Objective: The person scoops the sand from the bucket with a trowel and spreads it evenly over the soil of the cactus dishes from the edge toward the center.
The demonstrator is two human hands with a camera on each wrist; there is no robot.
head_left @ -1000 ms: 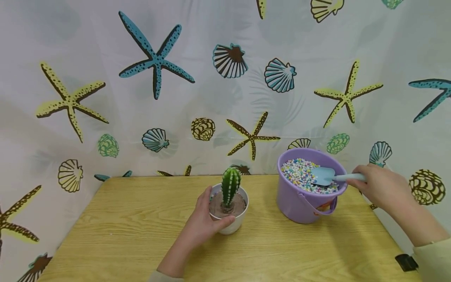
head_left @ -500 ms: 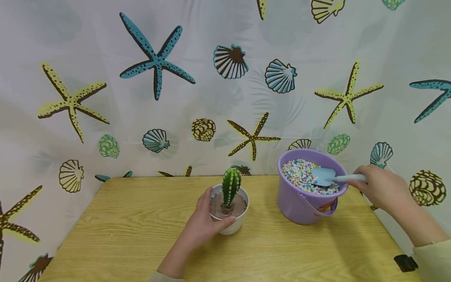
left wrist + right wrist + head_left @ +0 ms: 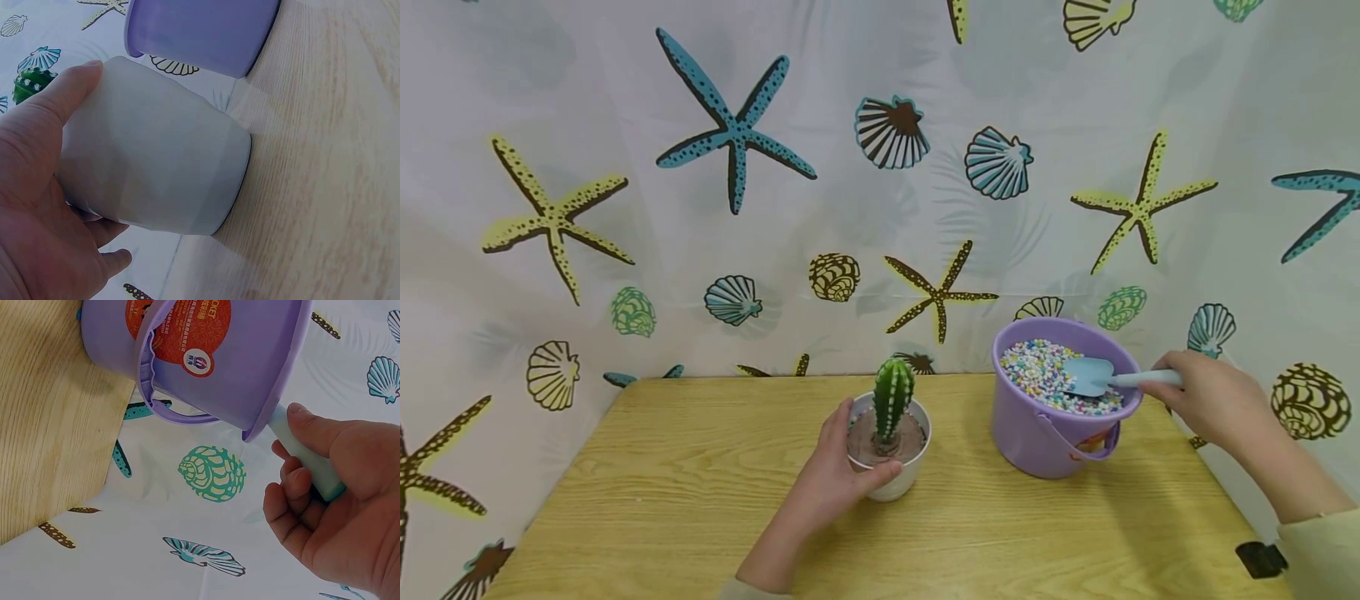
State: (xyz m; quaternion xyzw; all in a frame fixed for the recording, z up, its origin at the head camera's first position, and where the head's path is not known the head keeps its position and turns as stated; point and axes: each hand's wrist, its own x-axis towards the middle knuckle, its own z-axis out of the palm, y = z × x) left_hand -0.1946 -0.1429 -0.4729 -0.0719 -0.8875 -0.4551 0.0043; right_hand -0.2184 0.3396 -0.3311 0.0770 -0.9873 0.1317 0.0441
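A white pot (image 3: 156,144) stands on the table, holding brown soil and an upright green cactus (image 3: 892,400). My left hand (image 3: 831,475) grips the pot from its left side, thumb at the front of the rim and fingers round the far side. To the right, a purple bucket (image 3: 1037,433) is filled with small multicoloured beads (image 3: 1037,371). A light blue toy shovel (image 3: 1088,377) lies with its blade on the beads and its handle over the bucket's right rim. My right hand (image 3: 1213,400) holds the shovel's handle, fingers curled round it in the right wrist view.
Under everything is a wooden table (image 3: 700,483). Behind it hangs a white curtain (image 3: 820,200) printed with starfish and shells. The bucket's handle (image 3: 1086,450) hangs down its front. A small black object (image 3: 1261,559) shows by the right sleeve.
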